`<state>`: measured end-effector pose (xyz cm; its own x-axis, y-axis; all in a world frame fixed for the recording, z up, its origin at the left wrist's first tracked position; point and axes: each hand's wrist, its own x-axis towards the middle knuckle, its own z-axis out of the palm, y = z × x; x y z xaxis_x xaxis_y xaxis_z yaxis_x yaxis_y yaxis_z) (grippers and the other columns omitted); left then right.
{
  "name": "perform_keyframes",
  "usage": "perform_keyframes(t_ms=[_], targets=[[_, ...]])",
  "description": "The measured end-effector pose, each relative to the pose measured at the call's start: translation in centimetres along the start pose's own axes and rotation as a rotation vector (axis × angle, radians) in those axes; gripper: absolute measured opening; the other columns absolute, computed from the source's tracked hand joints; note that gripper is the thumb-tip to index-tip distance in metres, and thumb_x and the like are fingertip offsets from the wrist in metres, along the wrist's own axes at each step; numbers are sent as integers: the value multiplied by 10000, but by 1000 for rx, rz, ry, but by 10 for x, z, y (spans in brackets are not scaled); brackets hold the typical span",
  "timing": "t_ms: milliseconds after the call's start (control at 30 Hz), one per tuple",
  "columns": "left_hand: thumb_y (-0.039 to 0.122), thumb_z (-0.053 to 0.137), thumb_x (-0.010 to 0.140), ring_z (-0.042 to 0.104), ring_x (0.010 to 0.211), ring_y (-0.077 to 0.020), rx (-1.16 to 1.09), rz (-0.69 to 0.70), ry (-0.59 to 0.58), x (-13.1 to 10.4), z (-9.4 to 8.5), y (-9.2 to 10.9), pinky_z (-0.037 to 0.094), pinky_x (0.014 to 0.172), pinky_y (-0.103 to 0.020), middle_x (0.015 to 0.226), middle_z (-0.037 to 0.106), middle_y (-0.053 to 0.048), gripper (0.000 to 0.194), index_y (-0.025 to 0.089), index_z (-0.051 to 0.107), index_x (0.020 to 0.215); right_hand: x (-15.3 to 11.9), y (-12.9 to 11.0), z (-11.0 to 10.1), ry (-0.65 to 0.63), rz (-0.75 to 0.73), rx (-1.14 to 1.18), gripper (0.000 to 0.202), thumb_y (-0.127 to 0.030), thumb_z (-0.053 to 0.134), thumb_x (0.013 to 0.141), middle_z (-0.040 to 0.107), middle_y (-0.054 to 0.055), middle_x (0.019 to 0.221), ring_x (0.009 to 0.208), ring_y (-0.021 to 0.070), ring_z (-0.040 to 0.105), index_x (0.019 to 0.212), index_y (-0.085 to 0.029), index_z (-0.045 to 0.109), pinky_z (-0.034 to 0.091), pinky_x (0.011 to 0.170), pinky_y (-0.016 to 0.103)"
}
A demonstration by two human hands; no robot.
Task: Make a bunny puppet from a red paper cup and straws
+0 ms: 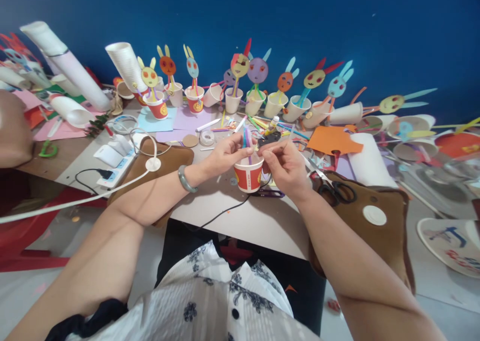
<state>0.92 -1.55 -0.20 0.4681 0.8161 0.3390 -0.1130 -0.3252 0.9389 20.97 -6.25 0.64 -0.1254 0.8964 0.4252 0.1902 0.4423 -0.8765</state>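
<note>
Red-banded paper cup (248,179): our left hand (227,156) pinches a purple strip (248,137), our right hand (287,168) closes, contents unclear—finished-looking cups (256,104) behind bear rabbit heads (258,70), this none yet.

Reaching forward with both arms (150,201), curling left hand (226,157) inward, pinching with right hand (288,168) close beside it.

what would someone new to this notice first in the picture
First, probably the row of bright rabbit-eared faces in front of the blue wall, several rising from paper cups. Next, near the middle, a red-and-white cup between the left hand and the right hand, with blue and purple strips sticking up above it. Right of that, orange paper stands out on the cluttered table.
</note>
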Motion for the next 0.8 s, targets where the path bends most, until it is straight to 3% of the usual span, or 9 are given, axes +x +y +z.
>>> perform_keyframes(t_ms=[200,433,633,800], targets=[[720,797,880,734,954,-206,-36,-20,16,1,-1,0,594,859,-348,1037,766,-63,571,195,713,1085,2,3,0,53,-64,-4,466,-728,709,956,702,17,866,569,134,571,923,-277,594,534,553,329],[693,669,987,712,997,-186,-13,-110,117,5,-6,1,606,878,-329,1053,748,-54,505,197,719,1065,8,9,-12,195,-156,-51,452,-718,684,976,668,6,805,558,150,564,904,-290,559,501,515,340],[590,806,925,620,691,-99,-198,-249,86,8,-8,2,542,702,-263,766,654,24,438,186,636,934,10,18,-21,258,-184,-83,339,-640,686,1004,718,50,905,609,198,590,954,-319,591,498,563,412],[402,869,868,565,598,-71,-315,-385,94,8,-8,5,484,637,-233,665,581,68,350,186,594,880,9,17,-20,267,-198,-104,337,-639,679,1006,713,53,888,615,202,591,948,-320,588,504,544,409]])
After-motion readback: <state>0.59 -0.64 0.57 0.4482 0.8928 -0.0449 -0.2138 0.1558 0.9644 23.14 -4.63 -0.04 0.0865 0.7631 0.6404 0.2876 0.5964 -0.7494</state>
